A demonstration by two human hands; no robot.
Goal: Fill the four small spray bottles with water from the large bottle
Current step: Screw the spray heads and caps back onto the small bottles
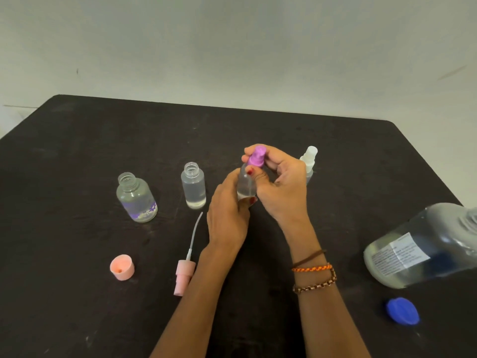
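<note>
- Four small spray bottles are in play, and the one being worked on, the clear bottle with the purple spray head [255, 157], sits at the centre of the frame, lifted between both hands, likely so the head can be screwed down without the bottle skating on the table [77, 140].
- Left hand [227, 213] wraps the bottle's body from the left, fingers curled round it and thumb up the side; that grip looks meant to keep the body from turning.
- Right hand [281, 182] arches over the top, its fingertips pinched on the purple head, wrist cocked inward as for twisting.
- Just behind the right hand, a bottle with a white spray head [309, 161] stands upright, already capped.
- Left of centre, two open bottles stand apart: a plain clear one [193, 187] and a rounder one with purple flowers [136, 200]. Their necks are bare, presumably waiting for their tops.
- Lower left, a pink spray head with its dip tube [184, 275] lies flat, and a pink cap [122, 267] rests mouth-up, both parked near the bottles they seem to belong to.
- At the right edge, the large bottle [418, 249] stands uncapped with water inside; its blue cap [402, 311] lies in the lower right corner.
</note>
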